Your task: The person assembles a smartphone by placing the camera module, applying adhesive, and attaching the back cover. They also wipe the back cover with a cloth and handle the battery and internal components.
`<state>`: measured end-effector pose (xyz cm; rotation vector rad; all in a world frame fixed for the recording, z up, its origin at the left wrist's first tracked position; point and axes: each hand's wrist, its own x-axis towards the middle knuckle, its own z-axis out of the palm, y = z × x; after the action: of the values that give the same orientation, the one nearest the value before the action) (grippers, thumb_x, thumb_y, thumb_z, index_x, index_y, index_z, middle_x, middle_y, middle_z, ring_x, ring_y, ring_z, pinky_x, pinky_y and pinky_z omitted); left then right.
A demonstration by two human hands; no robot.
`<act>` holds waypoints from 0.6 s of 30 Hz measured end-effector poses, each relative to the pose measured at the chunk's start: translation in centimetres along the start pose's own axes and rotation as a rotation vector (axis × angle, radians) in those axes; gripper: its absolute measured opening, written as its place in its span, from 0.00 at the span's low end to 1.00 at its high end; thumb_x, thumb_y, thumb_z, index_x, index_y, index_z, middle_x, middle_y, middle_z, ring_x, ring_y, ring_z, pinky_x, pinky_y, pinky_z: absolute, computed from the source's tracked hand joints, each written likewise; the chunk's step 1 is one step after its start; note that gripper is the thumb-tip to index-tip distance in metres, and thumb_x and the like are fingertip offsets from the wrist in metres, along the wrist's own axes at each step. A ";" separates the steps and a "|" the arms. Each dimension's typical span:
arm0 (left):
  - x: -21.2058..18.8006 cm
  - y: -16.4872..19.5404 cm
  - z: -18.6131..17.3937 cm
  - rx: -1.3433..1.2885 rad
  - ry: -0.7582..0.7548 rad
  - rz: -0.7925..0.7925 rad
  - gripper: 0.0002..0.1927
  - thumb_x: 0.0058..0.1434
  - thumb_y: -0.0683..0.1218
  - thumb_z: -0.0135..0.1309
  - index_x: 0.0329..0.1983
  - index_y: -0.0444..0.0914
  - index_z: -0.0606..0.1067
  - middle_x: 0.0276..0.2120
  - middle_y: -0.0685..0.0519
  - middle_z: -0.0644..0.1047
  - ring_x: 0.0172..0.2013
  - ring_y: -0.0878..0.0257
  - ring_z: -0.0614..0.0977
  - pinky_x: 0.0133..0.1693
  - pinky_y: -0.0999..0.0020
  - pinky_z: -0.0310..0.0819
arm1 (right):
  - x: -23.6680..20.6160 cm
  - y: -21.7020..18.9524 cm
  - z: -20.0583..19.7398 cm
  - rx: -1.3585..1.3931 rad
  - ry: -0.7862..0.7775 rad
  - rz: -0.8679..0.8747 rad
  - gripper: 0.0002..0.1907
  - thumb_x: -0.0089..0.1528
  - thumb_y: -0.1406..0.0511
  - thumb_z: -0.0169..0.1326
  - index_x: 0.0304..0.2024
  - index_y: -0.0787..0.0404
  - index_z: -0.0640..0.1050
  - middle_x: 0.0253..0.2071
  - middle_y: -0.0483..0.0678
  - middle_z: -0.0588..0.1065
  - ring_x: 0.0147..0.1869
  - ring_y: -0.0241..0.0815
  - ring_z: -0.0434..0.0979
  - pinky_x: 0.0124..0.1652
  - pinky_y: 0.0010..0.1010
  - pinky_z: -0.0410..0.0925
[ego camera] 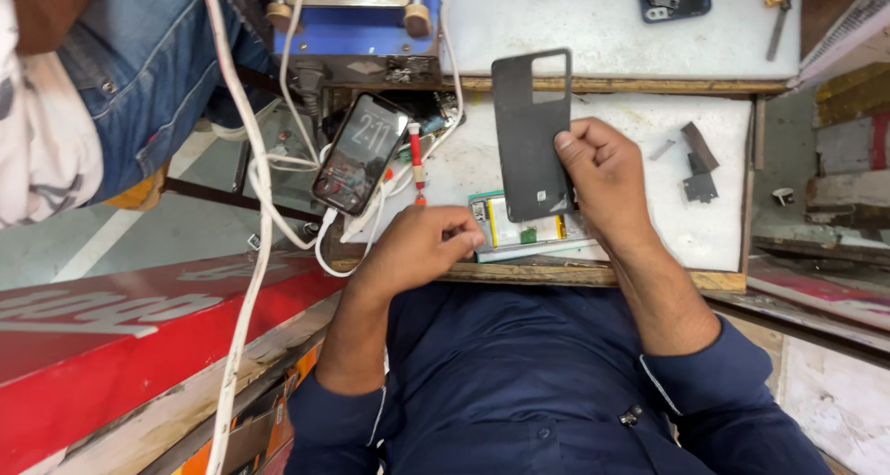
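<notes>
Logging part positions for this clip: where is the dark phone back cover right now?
In the head view, the back cover stands upright right of centre, held by the right hand above the opened phone on the white bench.

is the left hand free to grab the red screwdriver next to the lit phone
Probably yes. The left hand rests at the opened phone and seems to hold nothing large, and the red screwdriver lies just beyond it on the white mat. Only white cables lie near it.

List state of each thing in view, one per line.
Back cover: off the phone, held up by right hand.
Opened phone: flat on bench, insides exposed, left hand on its edge.
Second phone: screen lit, cable plugged in.
Screwdriver: lying loose.
</notes>
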<state>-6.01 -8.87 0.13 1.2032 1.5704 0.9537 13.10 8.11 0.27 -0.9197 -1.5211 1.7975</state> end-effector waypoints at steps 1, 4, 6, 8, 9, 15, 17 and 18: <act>-0.4 -0.1 0.1 0.036 -0.034 -0.029 0.09 0.64 0.47 0.57 0.39 0.35 0.80 0.26 0.56 0.81 0.28 0.72 0.82 0.33 0.73 0.75 | -0.2 0.2 -0.3 -0.004 -0.013 0.009 0.07 0.72 0.67 0.52 0.43 0.65 0.77 0.32 0.39 0.78 0.32 0.25 0.73 0.33 0.18 0.68; -0.7 -0.2 0.6 -0.326 0.204 0.020 0.09 0.71 0.45 0.54 0.45 0.34 0.77 0.31 0.54 0.80 0.32 0.72 0.78 0.35 0.73 0.73 | -1.1 1.2 0.0 -0.018 -0.071 0.053 0.06 0.71 0.67 0.53 0.41 0.64 0.75 0.30 0.42 0.77 0.31 0.26 0.72 0.32 0.18 0.67; -0.6 0.0 0.9 -0.205 0.240 0.011 0.07 0.69 0.44 0.56 0.44 0.34 0.77 0.30 0.51 0.81 0.31 0.67 0.79 0.34 0.71 0.73 | -1.7 2.3 0.6 -0.042 -0.135 0.111 0.07 0.70 0.67 0.55 0.38 0.64 0.73 0.29 0.44 0.76 0.30 0.28 0.74 0.30 0.19 0.70; 0.0 0.4 0.8 -0.043 0.325 0.034 0.07 0.68 0.43 0.58 0.45 0.35 0.77 0.31 0.48 0.82 0.30 0.61 0.81 0.34 0.68 0.74 | -2.0 3.1 0.5 -0.060 -0.178 0.116 0.08 0.71 0.67 0.52 0.37 0.65 0.76 0.31 0.46 0.77 0.33 0.30 0.77 0.34 0.22 0.74; 0.2 0.5 0.7 0.055 0.386 0.040 0.07 0.67 0.43 0.58 0.46 0.36 0.77 0.32 0.47 0.81 0.30 0.59 0.82 0.34 0.67 0.74 | -2.1 3.5 0.3 -0.065 -0.201 0.126 0.10 0.71 0.67 0.51 0.36 0.66 0.77 0.33 0.47 0.77 0.34 0.31 0.79 0.36 0.23 0.76; 2.8 0.9 -0.8 0.483 0.526 0.221 0.16 0.65 0.38 0.54 0.55 0.42 0.80 0.37 0.46 0.80 0.37 0.47 0.82 0.37 0.54 0.75 | -1.8 2.3 -5.2 -0.360 0.081 -0.186 0.17 0.78 0.66 0.41 0.45 0.65 0.81 0.46 0.51 0.82 0.47 0.35 0.81 0.48 0.29 0.77; 4.4 0.9 -0.9 0.558 0.470 0.202 0.18 0.64 0.38 0.54 0.55 0.45 0.81 0.35 0.46 0.79 0.36 0.46 0.82 0.37 0.52 0.75 | -1.2 0.6 -6.6 -0.350 0.148 -0.198 0.11 0.76 0.69 0.43 0.51 0.65 0.77 0.46 0.51 0.81 0.49 0.36 0.81 0.46 0.27 0.74; 5.4 1.0 -0.5 0.593 0.436 0.193 0.18 0.64 0.38 0.54 0.55 0.46 0.81 0.35 0.47 0.79 0.36 0.46 0.82 0.38 0.52 0.75 | -0.9 -0.4 -7.3 -0.346 0.180 -0.204 0.09 0.75 0.70 0.45 0.53 0.65 0.76 0.46 0.50 0.80 0.51 0.36 0.81 0.45 0.26 0.73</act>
<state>-6.84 -3.46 0.11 1.6527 2.2163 0.9455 19.54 11.59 0.01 -1.0148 -1.7680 1.2958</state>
